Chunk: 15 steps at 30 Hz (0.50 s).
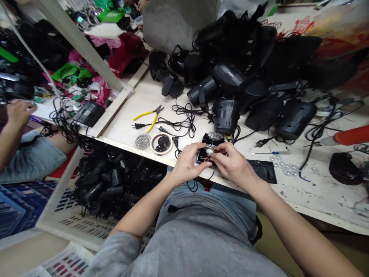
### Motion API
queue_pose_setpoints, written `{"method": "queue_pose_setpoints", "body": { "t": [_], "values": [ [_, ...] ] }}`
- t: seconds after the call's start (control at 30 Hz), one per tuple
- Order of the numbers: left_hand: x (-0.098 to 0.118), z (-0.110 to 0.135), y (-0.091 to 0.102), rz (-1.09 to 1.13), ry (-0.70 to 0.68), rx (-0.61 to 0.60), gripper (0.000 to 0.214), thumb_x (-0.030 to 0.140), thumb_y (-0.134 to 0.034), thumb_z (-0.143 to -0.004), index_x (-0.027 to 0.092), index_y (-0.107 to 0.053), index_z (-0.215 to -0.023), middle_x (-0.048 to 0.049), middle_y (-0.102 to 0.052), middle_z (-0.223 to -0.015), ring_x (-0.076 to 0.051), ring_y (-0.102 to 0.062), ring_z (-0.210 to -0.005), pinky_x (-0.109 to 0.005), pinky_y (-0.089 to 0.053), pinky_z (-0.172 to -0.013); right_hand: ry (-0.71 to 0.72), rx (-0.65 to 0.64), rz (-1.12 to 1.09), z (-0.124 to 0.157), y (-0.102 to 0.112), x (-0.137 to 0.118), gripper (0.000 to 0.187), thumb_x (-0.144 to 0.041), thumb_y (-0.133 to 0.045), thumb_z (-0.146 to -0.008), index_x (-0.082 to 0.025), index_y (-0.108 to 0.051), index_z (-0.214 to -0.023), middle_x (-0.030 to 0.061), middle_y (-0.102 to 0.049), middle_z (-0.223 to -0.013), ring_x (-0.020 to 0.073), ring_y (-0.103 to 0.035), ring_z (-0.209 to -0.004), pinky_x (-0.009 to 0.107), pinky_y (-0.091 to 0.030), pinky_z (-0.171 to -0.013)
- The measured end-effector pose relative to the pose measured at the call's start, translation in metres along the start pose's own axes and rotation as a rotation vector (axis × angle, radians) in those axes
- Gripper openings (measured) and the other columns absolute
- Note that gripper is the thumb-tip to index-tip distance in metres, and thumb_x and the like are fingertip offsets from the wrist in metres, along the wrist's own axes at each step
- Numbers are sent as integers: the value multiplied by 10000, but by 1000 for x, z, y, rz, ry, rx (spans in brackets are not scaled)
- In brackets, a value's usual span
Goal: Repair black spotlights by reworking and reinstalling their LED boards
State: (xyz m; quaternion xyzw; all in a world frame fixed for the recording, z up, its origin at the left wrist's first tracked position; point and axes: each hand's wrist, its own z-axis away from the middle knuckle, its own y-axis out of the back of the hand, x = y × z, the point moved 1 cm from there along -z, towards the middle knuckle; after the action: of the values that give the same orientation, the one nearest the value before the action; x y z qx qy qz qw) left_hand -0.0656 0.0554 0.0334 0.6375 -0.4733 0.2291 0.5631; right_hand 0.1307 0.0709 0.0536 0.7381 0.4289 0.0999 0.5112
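Observation:
My left hand (188, 163) and my right hand (232, 163) meet at the table's front edge over a small black lamp unit (211, 141) with a ring of LEDs on its far end. Left fingers curl round the unit's near left side. Right fingers pinch at red and black wires on its open back. A black flat cover plate (263, 170) lies just right of my right hand. A black cord hangs off the table edge below my hands.
A heap of black lamp housings (239, 84) fills the back of the white table (317, 192). Yellow-handled pliers (150, 115), a dish of small screws (142, 141) and a tape roll (161, 143) lie left. A white crate (72, 219) holds more black parts. Another person's hand (19, 113) is far left.

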Motion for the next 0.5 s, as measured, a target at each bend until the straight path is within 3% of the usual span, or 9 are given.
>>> {"method": "queue_pose_setpoints", "body": {
  "t": [0.17, 0.3, 0.5],
  "values": [
    [1, -3, 1, 84, 66, 39, 304, 294, -660, -894, 188, -611, -1175, -103, -692, -1165, -231, -668, -1041, -381, -559, -922, 11, 31, -4, -2, -1, 0, 151, -197, -548, -980, -156, -693, -966, 102, -578, -987, 156, -585, -800, 273, -556, -662],
    [-1, -5, -1, 116, 95, 32, 308, 206, -621, -854, 190, -613, -1162, -90, -689, -1154, -208, -666, -989, -349, -574, -863, 22, 14, -32, -2, 0, 0, 153, -197, -551, -977, -168, -699, -1004, 101, -560, -1012, 154, -569, -804, 279, -553, -662],
    [-2, -4, -1, 84, 83, 41, 330, 191, -617, -830, 201, -625, -1160, -83, -697, -1155, -213, -664, -1003, -357, -564, -886, -25, -86, 71, -8, -2, -4, 185, -119, -499, -933, -155, -676, -895, 95, -520, -941, 164, -500, -760, 272, -473, -614]
  ]
}}
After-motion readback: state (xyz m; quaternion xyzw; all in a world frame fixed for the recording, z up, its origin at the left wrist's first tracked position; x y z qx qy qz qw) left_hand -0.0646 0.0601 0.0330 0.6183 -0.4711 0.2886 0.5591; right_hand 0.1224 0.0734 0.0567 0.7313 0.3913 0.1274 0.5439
